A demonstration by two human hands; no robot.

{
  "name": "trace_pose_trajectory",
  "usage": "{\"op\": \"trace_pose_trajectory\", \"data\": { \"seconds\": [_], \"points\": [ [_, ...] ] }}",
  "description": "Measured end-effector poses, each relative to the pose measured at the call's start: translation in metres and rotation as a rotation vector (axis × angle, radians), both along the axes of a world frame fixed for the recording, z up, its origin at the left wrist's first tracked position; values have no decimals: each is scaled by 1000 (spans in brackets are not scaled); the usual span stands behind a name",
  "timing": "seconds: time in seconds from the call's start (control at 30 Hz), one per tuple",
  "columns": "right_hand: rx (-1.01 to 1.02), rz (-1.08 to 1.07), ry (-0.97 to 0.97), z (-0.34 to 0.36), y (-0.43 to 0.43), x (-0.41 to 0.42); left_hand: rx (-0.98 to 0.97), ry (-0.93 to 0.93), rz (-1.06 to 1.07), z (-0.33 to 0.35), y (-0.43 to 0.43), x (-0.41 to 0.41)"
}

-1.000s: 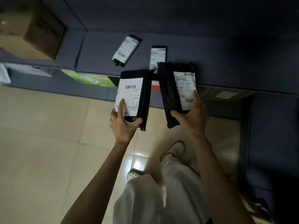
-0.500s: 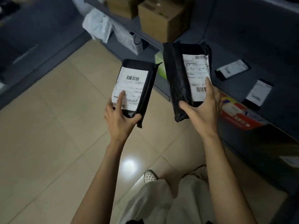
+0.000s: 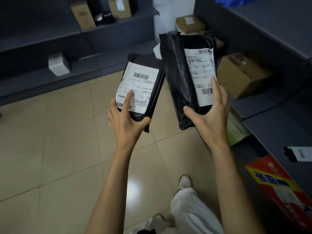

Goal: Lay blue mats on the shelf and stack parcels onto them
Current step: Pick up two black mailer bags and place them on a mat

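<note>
My left hand (image 3: 125, 123) grips the bottom of a small black parcel (image 3: 143, 88) with a white barcode label, thumb across the label. My right hand (image 3: 210, 118) holds a larger black bag parcel (image 3: 179, 78) by its lower end, label facing me. Both parcels are held up over the tiled floor, side by side and nearly touching. The shelf (image 3: 276, 125) with dark blue mats runs along the right; one small labelled parcel (image 3: 298, 153) lies on it at the right edge.
A brown carton (image 3: 241, 74) and another taped box (image 3: 190, 24) sit on the right shelving. A red and yellow box (image 3: 278, 190) and a green pack (image 3: 236, 130) lie under the shelf. Another shelf at the back left carries a white box (image 3: 58, 64) and cartons (image 3: 82, 16). My white shoe (image 3: 184, 181) is on the beige tiled floor.
The view has swung left, from facing the shelf to looking along the aisle. Both hands keep hold of their parcels; the shelf with its small parcels has slid off to the right.
</note>
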State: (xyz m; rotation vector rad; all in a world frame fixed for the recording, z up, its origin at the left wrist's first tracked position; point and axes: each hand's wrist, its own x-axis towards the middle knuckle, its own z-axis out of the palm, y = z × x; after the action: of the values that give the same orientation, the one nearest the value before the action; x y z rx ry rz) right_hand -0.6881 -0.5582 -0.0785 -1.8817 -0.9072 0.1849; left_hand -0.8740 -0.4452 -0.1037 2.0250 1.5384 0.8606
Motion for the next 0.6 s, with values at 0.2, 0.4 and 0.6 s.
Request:
{"op": "trace_pose_trajectory", "data": {
  "seconds": [0.2,0.4,0.6],
  "points": [
    [-6,22,36,-1,71,76,34,-16,2,12,66,81],
    [53,61,-24,37,164,188,15,-70,29,33,157,212],
    [80,32,-40,59,239,283,74,-127,20,57,231,308]
  ]
}}
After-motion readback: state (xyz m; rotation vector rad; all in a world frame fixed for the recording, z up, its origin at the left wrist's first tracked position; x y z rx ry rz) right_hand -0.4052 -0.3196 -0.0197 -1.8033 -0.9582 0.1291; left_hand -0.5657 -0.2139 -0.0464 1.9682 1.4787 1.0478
